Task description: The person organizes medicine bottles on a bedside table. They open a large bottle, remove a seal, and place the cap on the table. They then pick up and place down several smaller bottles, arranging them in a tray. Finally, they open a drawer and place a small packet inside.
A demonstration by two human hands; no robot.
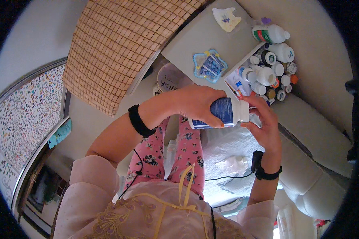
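Observation:
A white plastic bottle (236,113) with a blue label lies tilted on its side in front of me, above my legs. My left hand (197,103) wraps around its body, thumb across the label. The white screw cap (244,111) is on the bottle and points right. Around that cap curve the thumb and fingers of my right hand (264,122), the thumb at its lower edge and the fingertips at its upper edge. How firmly they press on it cannot be seen.
Many bottles (266,74) crowd the nightstand's right side, beside a paper box (239,82). A star-shaped dish (196,66) of small packets and a cream-coloured piece (227,19) lie on the nightstand top (185,38). A white quilt (218,143) bears crumpled tissue (233,165). A black cord (227,177) runs from my right wrist.

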